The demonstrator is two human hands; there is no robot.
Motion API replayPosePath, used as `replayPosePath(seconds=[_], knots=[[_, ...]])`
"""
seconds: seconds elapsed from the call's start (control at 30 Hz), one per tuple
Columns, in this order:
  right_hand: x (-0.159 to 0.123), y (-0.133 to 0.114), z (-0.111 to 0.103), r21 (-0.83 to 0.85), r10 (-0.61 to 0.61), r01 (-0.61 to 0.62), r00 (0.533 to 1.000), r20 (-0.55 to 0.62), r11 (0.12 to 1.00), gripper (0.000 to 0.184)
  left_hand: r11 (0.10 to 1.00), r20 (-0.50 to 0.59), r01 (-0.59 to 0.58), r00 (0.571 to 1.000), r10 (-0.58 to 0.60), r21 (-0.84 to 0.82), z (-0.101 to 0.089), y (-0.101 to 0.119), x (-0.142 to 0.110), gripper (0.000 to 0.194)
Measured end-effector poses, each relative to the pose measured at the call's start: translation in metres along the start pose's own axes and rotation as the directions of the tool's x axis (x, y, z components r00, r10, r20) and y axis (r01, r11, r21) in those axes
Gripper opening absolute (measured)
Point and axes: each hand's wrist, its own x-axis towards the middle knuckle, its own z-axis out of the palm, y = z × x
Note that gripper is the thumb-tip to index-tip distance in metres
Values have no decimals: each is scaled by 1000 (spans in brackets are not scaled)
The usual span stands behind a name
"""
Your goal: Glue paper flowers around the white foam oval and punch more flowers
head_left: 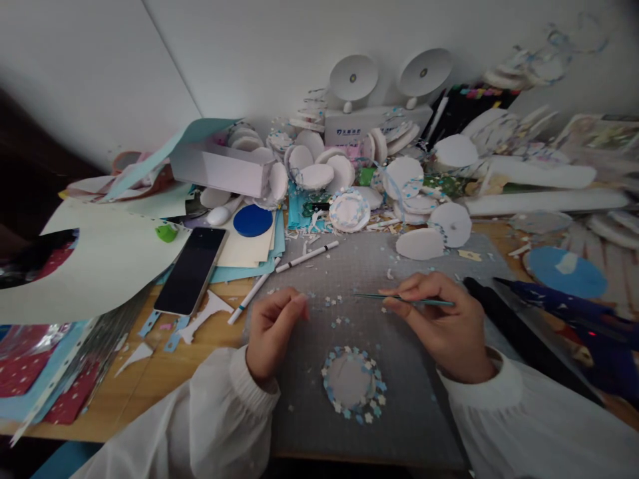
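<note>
My right hand (442, 322) pinches a pair of thin tweezers (424, 301) between thumb and fingers, their tips pointing left over the grey cutting mat (309, 419). Small white and blue paper flowers (333, 301) lie scattered on the mat between my hands. My left hand (274, 332) rests curled at the mat's left side, thumb against the fingers; whether anything is inside it is hidden. Nearer to me, a round white disc (349, 379) lies flat, ringed with tiny blue and white flowers. Neither hand touches it.
Behind the mat are piled white discs (315, 176), some flower-trimmed. Left stand a phone (191, 271), a blue round lid (253, 220) and paper sheets. White pens (307, 257) lie by the mat's left edge. A dark blue glue gun (564, 303) with a red light is at right.
</note>
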Motion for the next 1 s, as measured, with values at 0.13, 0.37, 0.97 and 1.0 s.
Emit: replayPosePath(seconds=[0.13, 0.37, 0.97, 1.0], knots=[[-3, 5, 4, -69, -33, 38, 997, 74, 997, 17, 994, 56, -4, 998, -2, 113, 1, 4, -2, 26], [-7, 13, 11, -156, -54, 74, 990, 130, 985, 14, 992, 38, 24, 999, -29, 128, 0, 0, -2, 30], [-5, 6, 8, -157, -71, 95, 986, 151, 983, 14, 988, -15, 54, 999, -52, 143, 4, 6, 0, 26], [-5, 7, 9, -171, -97, 126, 980, 172, 977, 14, 988, -15, 54, 999, -52, 143, 4, 5, 0, 27]])
